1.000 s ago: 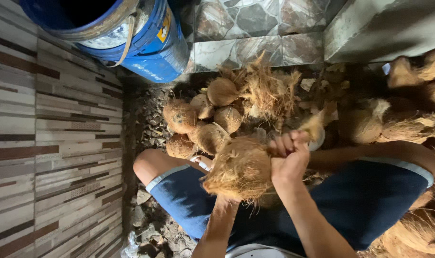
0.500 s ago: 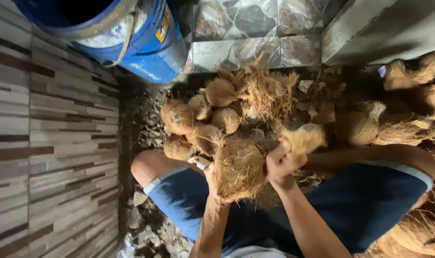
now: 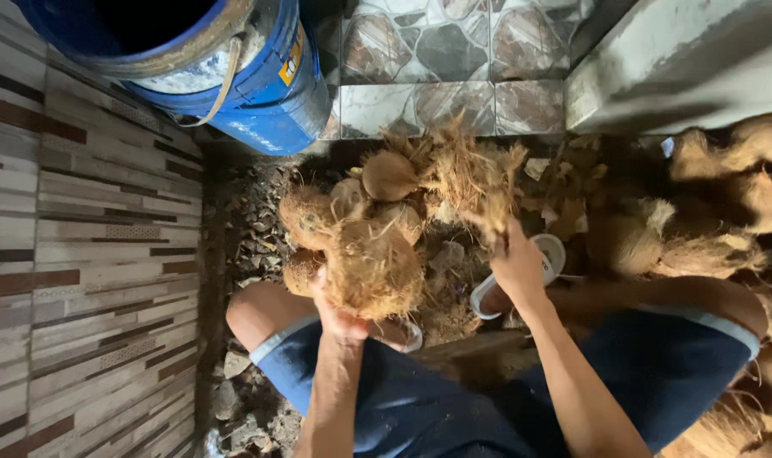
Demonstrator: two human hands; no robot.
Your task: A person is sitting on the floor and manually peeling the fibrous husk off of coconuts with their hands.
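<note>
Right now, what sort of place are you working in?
Probably an outdoor yard corner or wash area of a home, used for husking coconuts. A tiled wall meets bare, littered ground, a blue barrel stands by it, and husked coconuts are piled before the left hand and right hand.

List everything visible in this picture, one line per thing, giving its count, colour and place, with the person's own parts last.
Husked fibrous brown coconut: one, tan, in the left hand.
Loose coconut husk fibre clump: one, brown, at the right hand's fingertips.
Pile of hairy coconuts: several, tan, on the ground ahead.
More coconuts: several, brown, right edge.
Blue plastic barrel: one, top left.
Stone-pattern tiles: grey, top centre.
Striped tiled wall: brown and cream, left.
White sandals: two, underfoot.
Blue shorts: one pair, bottom.
Left hand: gripping the coconut.
Right hand: pulling fibre.
</note>
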